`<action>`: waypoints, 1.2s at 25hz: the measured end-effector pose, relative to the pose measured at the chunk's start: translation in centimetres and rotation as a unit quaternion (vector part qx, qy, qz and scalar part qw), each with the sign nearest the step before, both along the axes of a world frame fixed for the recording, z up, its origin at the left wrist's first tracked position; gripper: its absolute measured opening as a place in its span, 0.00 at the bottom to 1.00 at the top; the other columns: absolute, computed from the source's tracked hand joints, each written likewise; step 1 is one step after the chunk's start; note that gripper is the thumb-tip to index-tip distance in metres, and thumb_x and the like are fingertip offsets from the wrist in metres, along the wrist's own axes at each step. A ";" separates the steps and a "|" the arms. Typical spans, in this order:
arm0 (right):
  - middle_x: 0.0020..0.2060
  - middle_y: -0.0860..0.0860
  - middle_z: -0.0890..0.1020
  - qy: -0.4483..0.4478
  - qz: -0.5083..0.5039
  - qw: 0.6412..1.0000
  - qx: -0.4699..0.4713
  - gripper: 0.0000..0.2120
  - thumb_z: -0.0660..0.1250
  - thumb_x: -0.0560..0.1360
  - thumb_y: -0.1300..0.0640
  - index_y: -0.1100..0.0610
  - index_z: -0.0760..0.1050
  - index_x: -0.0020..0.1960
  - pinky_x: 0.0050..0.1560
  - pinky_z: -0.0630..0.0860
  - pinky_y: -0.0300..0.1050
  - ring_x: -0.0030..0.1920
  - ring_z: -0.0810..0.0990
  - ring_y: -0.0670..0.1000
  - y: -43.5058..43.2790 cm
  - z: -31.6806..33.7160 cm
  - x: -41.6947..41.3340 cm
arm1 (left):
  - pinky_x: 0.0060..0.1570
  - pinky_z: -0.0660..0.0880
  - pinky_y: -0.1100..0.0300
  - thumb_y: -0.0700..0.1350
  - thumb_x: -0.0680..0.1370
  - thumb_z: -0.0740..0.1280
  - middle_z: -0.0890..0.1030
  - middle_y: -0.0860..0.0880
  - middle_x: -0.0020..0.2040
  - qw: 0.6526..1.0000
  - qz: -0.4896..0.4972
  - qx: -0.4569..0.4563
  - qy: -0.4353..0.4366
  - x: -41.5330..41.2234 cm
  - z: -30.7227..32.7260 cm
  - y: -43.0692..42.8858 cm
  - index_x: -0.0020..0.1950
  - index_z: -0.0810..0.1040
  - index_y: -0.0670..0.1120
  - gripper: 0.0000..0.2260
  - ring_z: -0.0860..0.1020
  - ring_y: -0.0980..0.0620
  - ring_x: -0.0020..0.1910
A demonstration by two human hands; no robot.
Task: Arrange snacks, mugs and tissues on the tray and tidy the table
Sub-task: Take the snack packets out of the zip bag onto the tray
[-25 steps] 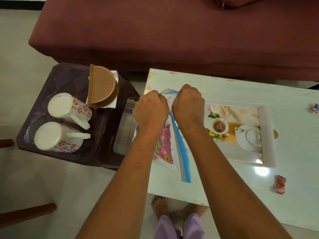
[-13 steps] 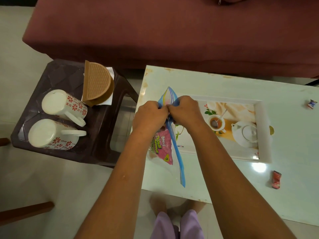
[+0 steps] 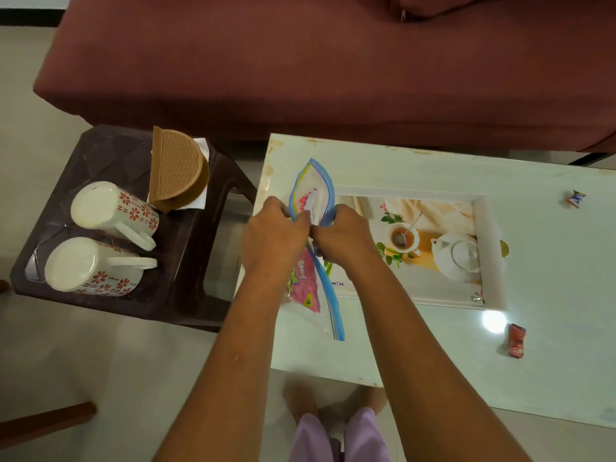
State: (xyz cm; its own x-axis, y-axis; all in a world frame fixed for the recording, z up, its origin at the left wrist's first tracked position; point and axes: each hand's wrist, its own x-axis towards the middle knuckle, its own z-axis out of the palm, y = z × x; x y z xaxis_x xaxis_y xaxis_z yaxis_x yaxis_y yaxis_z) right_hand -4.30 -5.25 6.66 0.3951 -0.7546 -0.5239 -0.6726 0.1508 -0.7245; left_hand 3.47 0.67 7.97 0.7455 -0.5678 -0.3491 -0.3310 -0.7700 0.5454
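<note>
Left hand point(image 3: 273, 235): curled, pinching the zip bag point(image 3: 318, 185).
Right hand point(image 3: 346, 236): pinching it too (hands nearly touching).
Material: clear crinkly plastic, blue-rimmed.

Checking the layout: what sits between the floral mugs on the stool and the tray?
In the head view, the left hand and right hand grip a zip bag holding a pink snack packet, above the table.

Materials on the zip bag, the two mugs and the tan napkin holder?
The zip bag: thin clear plastic film, glossy and creased; the pink snack packet shows through. The mugs: likely glazed ceramic or melamine, smooth white with red flower print. The napkin holder: probably moulded plastic, matte tan, woven-look texture.
</note>
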 end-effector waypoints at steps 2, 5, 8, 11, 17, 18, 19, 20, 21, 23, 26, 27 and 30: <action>0.40 0.55 0.78 0.015 0.021 0.999 -0.028 0.05 0.66 0.71 0.59 0.57 0.70 0.43 0.35 0.77 0.44 0.43 0.81 0.58 0.2 -0.1 -0.1 | 0.51 0.80 0.49 0.56 0.78 0.61 0.80 0.46 0.53 0.996 -0.017 0.059 0.059 -0.8 -0.4 0.4 0.58 0.74 0.46 0.16 0.81 0.46 0.49; 0.42 0.56 0.77 0.061 0.007 0.994 -0.087 0.03 0.63 0.72 0.64 0.58 0.71 0.44 0.32 0.67 0.40 0.42 0.76 0.57 -0.3 0.0 -1.5 | 0.46 0.77 0.53 0.51 0.80 0.60 0.79 0.44 0.51 0.996 -0.007 0.094 -0.011 -0.6 0.3 1.1 0.59 0.75 0.43 0.15 0.79 0.45 0.48; 0.50 0.58 0.80 0.085 -0.095 0.986 -0.110 0.07 0.62 0.74 0.61 0.59 0.73 0.52 0.39 0.69 0.44 0.42 0.75 0.55 -2.0 -0.2 -4.2 | 0.39 0.69 0.54 0.49 0.79 0.59 0.80 0.40 0.50 0.990 0.065 0.049 -0.116 1.7 1.4 2.0 0.53 0.78 0.41 0.14 0.78 0.40 0.49; 0.50 0.56 0.80 0.050 -0.067 0.996 0.000 0.21 0.69 0.71 0.47 0.56 0.68 0.58 0.44 0.79 0.49 0.45 0.80 0.56 -1.2 -0.2 -4.2 | 0.38 0.77 0.54 0.56 0.77 0.61 0.81 0.45 0.45 0.998 0.052 0.029 -0.007 1.4 1.6 1.9 0.50 0.76 0.46 0.15 0.82 0.47 0.40; 0.48 0.56 0.77 0.070 -0.012 0.997 0.018 0.19 0.66 0.68 0.65 0.57 0.70 0.58 0.41 0.76 0.45 0.47 0.80 0.58 0.7 -1.8 -4.9 | 0.47 0.75 0.53 0.53 0.77 0.62 0.80 0.42 0.50 0.988 -0.017 0.154 0.000 -1.9 -0.1 2.8 0.56 0.76 0.43 0.15 0.79 0.40 0.51; 0.50 0.58 0.76 0.086 -0.038 0.996 0.000 0.18 0.65 0.69 0.66 0.58 0.72 0.58 0.44 0.76 0.46 0.47 0.79 0.58 -0.2 -2.0 -6.2 | 0.45 0.72 0.53 0.51 0.77 0.63 0.79 0.40 0.52 0.989 0.017 0.146 -0.032 -0.8 0.1 3.5 0.56 0.77 0.42 0.15 0.78 0.38 0.52; 0.53 0.59 0.76 0.089 -0.068 0.994 -0.006 0.17 0.65 0.69 0.67 0.59 0.72 0.58 0.47 0.77 0.49 0.49 0.79 0.59 -1.0 -2.3 -7.4 | 0.43 0.70 0.52 0.50 0.77 0.63 0.79 0.38 0.53 0.988 0.047 0.133 -0.056 0.4 0.4 4.1 0.54 0.77 0.41 0.14 0.77 0.36 0.53; 0.57 0.60 0.75 0.090 -0.086 0.992 -0.004 0.17 0.66 0.70 0.67 0.60 0.72 0.58 0.51 0.77 0.51 0.50 0.79 0.59 -1.5 -2.4 -8.2 | 0.43 0.70 0.52 0.50 0.77 0.63 0.80 0.37 0.52 0.988 0.063 0.121 -0.066 1.5 0.7 4.7 0.53 0.78 0.40 0.14 0.77 0.36 0.52; 0.58 0.61 0.74 0.093 -0.084 0.992 -0.008 0.18 0.67 0.70 0.66 0.60 0.71 0.59 0.51 0.77 0.52 0.51 0.79 0.59 -1.6 -2.4 -8.3 | 0.43 0.71 0.52 0.50 0.77 0.62 0.80 0.37 0.51 0.990 0.063 0.112 -0.061 2.1 1.0 5.0 0.52 0.78 0.41 0.14 0.77 0.36 0.51; 0.56 0.57 0.75 0.098 -0.045 0.993 -0.050 0.23 0.70 0.70 0.61 0.58 0.67 0.63 0.45 0.73 0.47 0.52 0.78 0.58 -0.6 -1.7 -7.3 | 0.47 0.76 0.50 0.50 0.76 0.62 0.82 0.39 0.46 0.995 0.041 0.085 -0.032 2.0 1.5 5.0 0.50 0.78 0.42 0.13 0.80 0.38 0.47; 0.58 0.54 0.71 0.068 -0.071 0.966 -0.238 0.32 0.73 0.69 0.57 0.51 0.60 0.67 0.41 0.71 0.44 0.54 0.74 0.54 0.9 0.7 -5.1 | 0.48 0.79 0.47 0.53 0.75 0.64 0.82 0.43 0.43 0.998 0.010 0.062 -0.005 1.0 2.3 4.8 0.47 0.78 0.44 0.13 0.83 0.41 0.41; 0.57 0.54 0.72 0.030 -0.081 0.943 -0.321 0.29 0.72 0.70 0.59 0.51 0.62 0.66 0.40 0.72 0.40 0.52 0.73 0.51 1.3 1.4 -4.6 | 0.48 0.79 0.47 0.54 0.74 0.64 0.82 0.43 0.43 0.998 0.003 0.058 -0.006 0.9 2.4 4.8 0.47 0.78 0.45 0.13 0.83 0.42 0.41; 0.49 0.53 0.78 -0.041 -0.016 0.934 -0.354 0.14 0.67 0.74 0.60 0.55 0.69 0.58 0.36 0.69 0.33 0.46 0.77 0.49 2.5 2.4 -2.3 | 0.46 0.79 0.49 0.54 0.74 0.65 0.82 0.44 0.44 0.999 0.005 0.042 -0.010 0.9 2.5 5.2 0.46 0.78 0.45 0.12 0.82 0.43 0.42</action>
State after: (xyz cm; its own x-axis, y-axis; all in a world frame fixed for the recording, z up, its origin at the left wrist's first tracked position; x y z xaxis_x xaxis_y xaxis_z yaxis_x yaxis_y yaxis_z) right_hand -6.59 -2.71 9.02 0.3839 -0.9124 0.1418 -0.6138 -0.3669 -0.6990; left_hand 4.42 5.86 10.49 0.7582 -0.5297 -0.3801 -0.3339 -0.8162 0.4715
